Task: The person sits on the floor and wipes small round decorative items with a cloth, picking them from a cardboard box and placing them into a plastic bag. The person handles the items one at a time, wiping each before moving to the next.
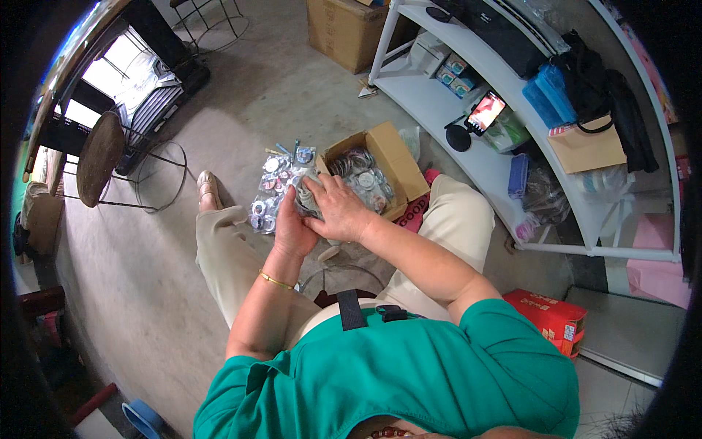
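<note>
Between my two hands is a clear plastic packet of round, disc-like pieces. My left hand supports its near left side with the thumb up, and my right hand lies over its right side, fingers spread across it. Part of the packet is hidden under the fingers. Beyond my hands stands an open cardboard box, with many round badge-like discs in clear wrapping inside. Left of the box, a spread of similar wrapped discs lies low near the floor.
A pink item with dark lettering lies beside my right leg. At right is a white shelf unit with a lit phone on a stand. A red box sits near my right elbow; a round stool stands left.
</note>
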`<move>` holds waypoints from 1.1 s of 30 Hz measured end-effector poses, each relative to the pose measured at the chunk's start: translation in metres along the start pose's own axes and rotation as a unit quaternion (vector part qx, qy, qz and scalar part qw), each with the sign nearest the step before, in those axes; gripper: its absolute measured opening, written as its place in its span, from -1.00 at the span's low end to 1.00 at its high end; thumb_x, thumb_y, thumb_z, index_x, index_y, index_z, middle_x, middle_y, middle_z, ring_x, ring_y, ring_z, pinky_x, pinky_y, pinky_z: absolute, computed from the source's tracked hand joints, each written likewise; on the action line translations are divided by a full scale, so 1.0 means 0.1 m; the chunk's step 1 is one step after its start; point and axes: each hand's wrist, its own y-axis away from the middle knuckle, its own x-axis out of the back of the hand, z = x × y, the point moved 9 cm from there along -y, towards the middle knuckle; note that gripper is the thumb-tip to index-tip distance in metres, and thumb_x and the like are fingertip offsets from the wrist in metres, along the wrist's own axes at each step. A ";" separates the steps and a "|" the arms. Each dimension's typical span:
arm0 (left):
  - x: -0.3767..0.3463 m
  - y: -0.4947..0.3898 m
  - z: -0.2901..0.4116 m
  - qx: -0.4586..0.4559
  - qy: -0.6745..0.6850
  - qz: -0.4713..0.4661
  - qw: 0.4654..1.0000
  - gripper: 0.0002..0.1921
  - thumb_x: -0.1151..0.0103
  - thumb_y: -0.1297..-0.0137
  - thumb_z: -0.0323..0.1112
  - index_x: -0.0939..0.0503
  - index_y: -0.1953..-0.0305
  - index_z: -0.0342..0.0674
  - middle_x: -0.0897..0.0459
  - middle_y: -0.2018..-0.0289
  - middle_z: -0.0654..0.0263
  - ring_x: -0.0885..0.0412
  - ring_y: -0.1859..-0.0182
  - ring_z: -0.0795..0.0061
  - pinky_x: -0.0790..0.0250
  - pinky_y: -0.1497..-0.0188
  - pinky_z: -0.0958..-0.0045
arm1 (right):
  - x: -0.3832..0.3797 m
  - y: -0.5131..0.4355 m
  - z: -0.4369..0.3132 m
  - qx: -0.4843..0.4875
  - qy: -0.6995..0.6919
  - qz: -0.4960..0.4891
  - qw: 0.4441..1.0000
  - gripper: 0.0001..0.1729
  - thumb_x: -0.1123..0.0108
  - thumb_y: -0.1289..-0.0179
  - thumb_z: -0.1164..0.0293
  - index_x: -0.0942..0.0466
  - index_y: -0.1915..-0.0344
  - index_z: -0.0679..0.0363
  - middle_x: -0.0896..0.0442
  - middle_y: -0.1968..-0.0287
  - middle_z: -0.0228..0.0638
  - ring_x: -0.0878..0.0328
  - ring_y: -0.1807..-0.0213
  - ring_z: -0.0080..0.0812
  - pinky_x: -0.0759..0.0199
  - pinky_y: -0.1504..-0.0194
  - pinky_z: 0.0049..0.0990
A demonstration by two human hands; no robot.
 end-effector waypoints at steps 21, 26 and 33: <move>-0.15 0.01 0.14 0.001 0.047 -0.072 0.996 -0.46 0.11 -0.39 0.11 -0.41 -0.17 -0.17 -0.54 -0.11 0.25 -0.48 -0.15 0.25 -0.24 -0.26 0.15 | 0.27 -0.10 0.17 -0.034 -0.272 0.088 0.958 -0.64 -0.27 -0.15 0.29 -0.59 0.13 0.29 -0.64 0.19 -0.02 -0.57 0.14 0.02 -0.43 0.08 -0.21; 0.07 -0.08 0.11 0.002 0.035 -0.009 0.999 -0.60 0.11 -0.43 -0.13 -0.38 -0.19 -0.14 -0.53 -0.11 0.21 -0.52 -0.11 0.18 -0.40 -0.12 0.01 | 0.22 -0.11 0.37 -0.122 -0.396 0.067 0.907 -0.68 -0.19 -0.28 0.27 -0.61 0.12 0.28 -0.70 0.23 -0.28 -0.58 0.25 -0.50 -0.44 0.15 -0.43; 0.15 -0.07 0.16 -0.008 -0.009 0.022 1.000 -0.64 0.20 -0.45 -0.23 -0.29 -0.23 -0.04 -0.51 -0.09 0.19 -0.53 -0.08 0.18 -0.49 0.03 -0.10 | -0.06 -0.14 0.63 -0.208 -0.468 -0.040 0.858 -0.68 -0.20 -0.26 0.29 -0.63 0.14 0.32 -0.70 0.24 -0.32 -0.58 0.24 -0.51 -0.45 0.15 -0.44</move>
